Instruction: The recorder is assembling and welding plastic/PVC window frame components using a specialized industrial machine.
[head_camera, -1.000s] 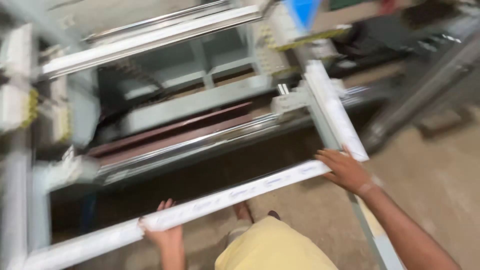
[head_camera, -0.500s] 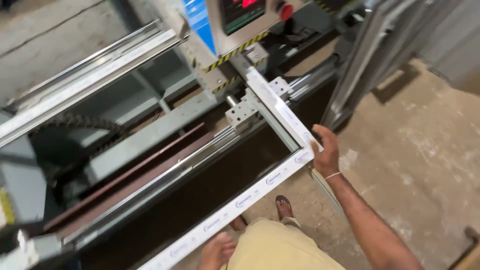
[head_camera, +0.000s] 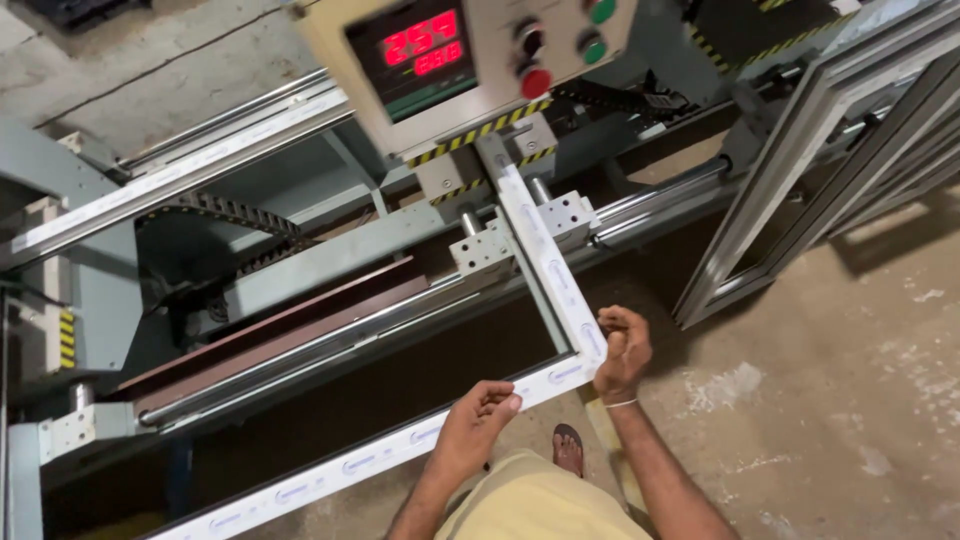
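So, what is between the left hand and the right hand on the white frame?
In the head view, only the bare corner of the white frame lies between the left hand and the right hand.

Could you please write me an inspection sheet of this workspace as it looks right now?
Surface: grey machine bed with long steel rails; bare concrete floor with pale patches.
Job's things: white frame, its corner at the near right; one bar runs up between two metal clamp blocks, the other runs toward lower left.
Clutter: nothing seen.
Grippers: left hand rests on the near bar; right hand grips the frame corner.
Cables: black cable chain curving over the bed.
Surroundings: control box with red digit display and round buttons; grey frames leaning at right; sandalled foot below.
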